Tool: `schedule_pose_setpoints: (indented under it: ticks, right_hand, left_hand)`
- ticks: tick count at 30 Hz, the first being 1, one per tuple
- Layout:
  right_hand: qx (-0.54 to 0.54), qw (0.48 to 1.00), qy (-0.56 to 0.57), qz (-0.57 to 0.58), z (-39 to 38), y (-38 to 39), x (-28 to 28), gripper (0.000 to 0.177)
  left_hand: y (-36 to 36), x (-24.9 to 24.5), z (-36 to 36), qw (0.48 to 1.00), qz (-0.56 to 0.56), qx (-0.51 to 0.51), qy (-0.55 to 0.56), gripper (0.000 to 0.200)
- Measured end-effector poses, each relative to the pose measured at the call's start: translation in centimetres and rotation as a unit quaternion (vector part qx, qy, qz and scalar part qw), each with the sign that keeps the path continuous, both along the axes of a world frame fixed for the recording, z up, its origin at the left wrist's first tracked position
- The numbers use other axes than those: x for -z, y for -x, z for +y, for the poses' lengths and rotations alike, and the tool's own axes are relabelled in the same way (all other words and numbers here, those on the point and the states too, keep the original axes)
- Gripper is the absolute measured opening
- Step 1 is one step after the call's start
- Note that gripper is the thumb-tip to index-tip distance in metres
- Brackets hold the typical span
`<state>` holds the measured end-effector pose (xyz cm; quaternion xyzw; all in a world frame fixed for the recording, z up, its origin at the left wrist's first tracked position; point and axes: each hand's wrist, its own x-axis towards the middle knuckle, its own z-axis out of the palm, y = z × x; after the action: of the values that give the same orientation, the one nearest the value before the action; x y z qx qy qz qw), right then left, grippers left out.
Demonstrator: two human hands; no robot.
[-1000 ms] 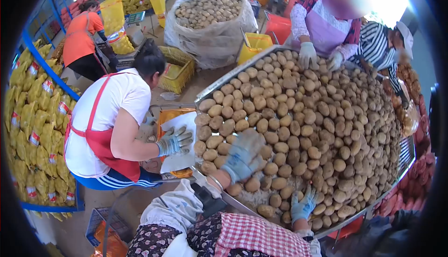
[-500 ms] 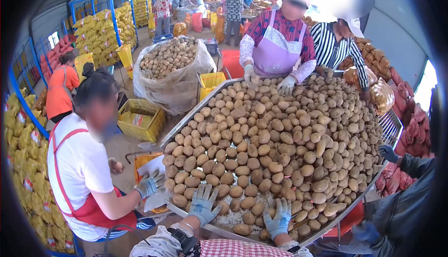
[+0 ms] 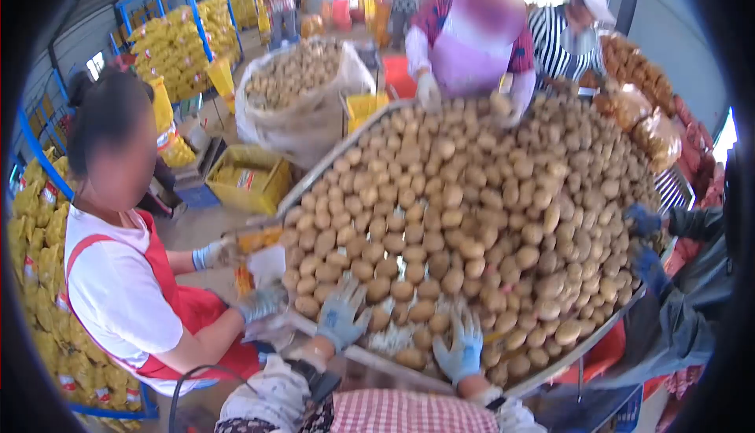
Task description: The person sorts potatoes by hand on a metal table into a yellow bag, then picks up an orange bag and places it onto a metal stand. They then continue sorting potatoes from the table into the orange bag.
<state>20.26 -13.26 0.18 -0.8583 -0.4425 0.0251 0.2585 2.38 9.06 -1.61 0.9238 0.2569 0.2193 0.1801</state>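
Observation:
A big metal sorting table (image 3: 318,167) is heaped with brown potatoes (image 3: 464,213). My left hand (image 3: 343,315), in a grey-blue glove, lies fingers spread on the potatoes at the near left edge. In a matching glove, my right hand (image 3: 462,346) rests flat on potatoes a little to the right, near a bare patch of the tray. Neither hand holds a potato. The frame is blurred by motion.
A person in a red apron (image 3: 118,276) stands at the left, gloved hands at an orange bag by the table corner. Two people work at the far side and a blue-gloved person at the right. A large sack of potatoes (image 3: 295,79), yellow crates (image 3: 244,177) and stacked yellow bags stand behind.
The view has swung up and right. My left hand drew back from the pile to the near edge, both hands now flat side by side. The red-aproned person turned toward the table.

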Motion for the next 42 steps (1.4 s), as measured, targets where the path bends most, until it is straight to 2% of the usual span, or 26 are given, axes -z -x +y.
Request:
schedule_pose_setpoints:
  ticks: [2,4,6,10,12,14,15,16,18,19,21,22,23,24,26,27,28,30,31,32,34,35,37,38,40,42]
  right_hand:
    - [-0.014,0.999,0.019,-0.024,0.0,0.3,0.0,0.069]
    - [-0.016,1.0,-0.012,0.006,-0.4,-0.1,-0.2,0.067]
    - [-0.015,0.998,-0.028,-0.053,-2.3,-0.9,-1.3,0.064]
    - [0.037,0.994,0.093,-0.05,-6.9,-1.3,-3.5,0.075]
    - [-0.061,0.966,0.247,-0.041,-7.1,-0.3,-2.9,0.079]
    - [-0.05,0.966,0.25,-0.038,-4.6,0.3,-2.5,0.08]
    - [-0.028,0.982,0.184,-0.026,-2.6,0.4,-2.1,0.079]
    - [-0.008,0.993,0.116,-0.016,-1.0,0.2,-2.1,0.077]
    - [-0.03,0.995,0.08,-0.052,1.5,-0.8,-3.0,0.07]
    - [-0.056,0.994,0.04,-0.087,2.6,-2.1,-3.5,0.063]
    - [-0.012,0.992,-0.087,-0.086,3.4,-5.9,-4.9,0.047]
    - [0.04,0.993,-0.109,-0.034,3.3,-8.4,-4.9,0.04]
    - [0.135,0.977,-0.114,-0.118,2.7,-10.7,-3.2,0.042]
    - [0.177,0.964,-0.09,-0.178,1.6,-12.9,-1.5,0.045]
    - [0.171,0.96,-0.01,-0.223,0.7,-11.2,1.3,0.047]
    - [0.11,0.99,0.056,-0.064,0.5,-9.1,-1.8,0.049]
    - [0.113,0.99,0.059,-0.065,-0.1,-8.5,-1.6,0.049]
    - [-0.002,0.991,-0.078,0.109,-1.0,-8.2,-1.3,0.051]
    - [0.02,0.994,-0.106,0.009,-0.8,-9.4,-1.8,0.053]
    - [0.022,0.994,-0.105,0.007,-0.4,-11.0,-1.5,0.053]
    - [0.246,0.966,-0.069,-0.048,1.0,-14.2,-0.8,0.051]
    - [0.249,0.964,-0.072,-0.051,1.9,-15.2,-1.1,0.051]
    - [0.328,0.94,0.062,0.061,4.2,-15.4,-2.7,0.049]
    - [0.331,0.94,0.062,0.062,4.1,-15.5,-2.2,0.049]
    - [0.306,0.95,0.056,-0.031,3.8,-15.3,-1.2,0.047]
    - [0.281,0.959,0.003,-0.03,2.7,-15.2,-0.9,0.049]
  left_hand:
    - [0.2,0.2,-0.1,1.0,0.005,-0.002,-0.006,0.053]
    - [0.3,0.5,0.2,1.0,0.007,0.005,-0.019,0.054]
    - [0.3,0.5,0.5,1.0,0.013,0.017,-0.01,0.056]
    - [0.2,0.7,0.2,1.0,-0.004,0.019,-0.011,0.06]
    - [-0.4,0.7,-0.3,0.999,0.013,0.035,-0.005,0.063]
    - [-1.7,-2.4,-1.6,0.993,0.061,0.097,-0.002,0.067]
    - [-3.4,-5.1,-2.2,0.978,0.135,0.155,0.027,0.07]
    - [-4.0,-3.9,-2.3,0.978,0.133,0.158,0.031,0.07]
    - [-5.6,-0.9,-1.9,0.97,0.095,0.212,-0.074,0.065]
    - [-6.6,-1.5,-0.8,0.969,0.156,0.186,-0.054,0.066]
    - [-6.7,-0.8,1.1,0.975,0.141,0.158,-0.059,0.067]
    - [-6.6,-0.5,1.5,0.982,0.128,0.126,-0.066,0.068]
    - [-6.7,-0.7,1.5,0.98,0.135,0.13,-0.073,0.069]
    - [-6.6,-0.4,1.2,0.98,0.134,0.129,-0.072,0.069]
    - [-6.0,0.4,0.3,0.987,0.114,0.103,-0.041,0.07]
    - [-5.5,0.5,-0.3,0.987,0.112,0.107,-0.04,0.07]
    - [-4.8,0.4,-0.9,0.989,0.101,0.109,-0.026,0.069]
    - [-3.9,0.1,-1.9,0.99,0.087,0.113,-0.011,0.068]
    - [-3.4,-0.1,-2.3,0.988,0.101,0.118,-0.024,0.067]
    - [-3.2,-0.1,-2.6,0.985,0.115,0.122,-0.039,0.066]
    - [-3.1,0.4,-2.7,0.985,0.112,0.124,-0.046,0.065]
    - [-3.2,0.4,-2.8,0.986,0.117,0.114,-0.045,0.065]
    - [-3.4,0.5,-2.8,0.987,0.117,0.102,-0.044,0.063]
    - [-3.4,0.6,-2.7,0.987,0.118,0.104,-0.045,0.063]
    - [-3.5,0.9,-2.6,0.988,0.101,0.101,-0.055,0.062]
    - [-3.6,0.8,-2.6,0.989,0.097,0.1,-0.051,0.061]
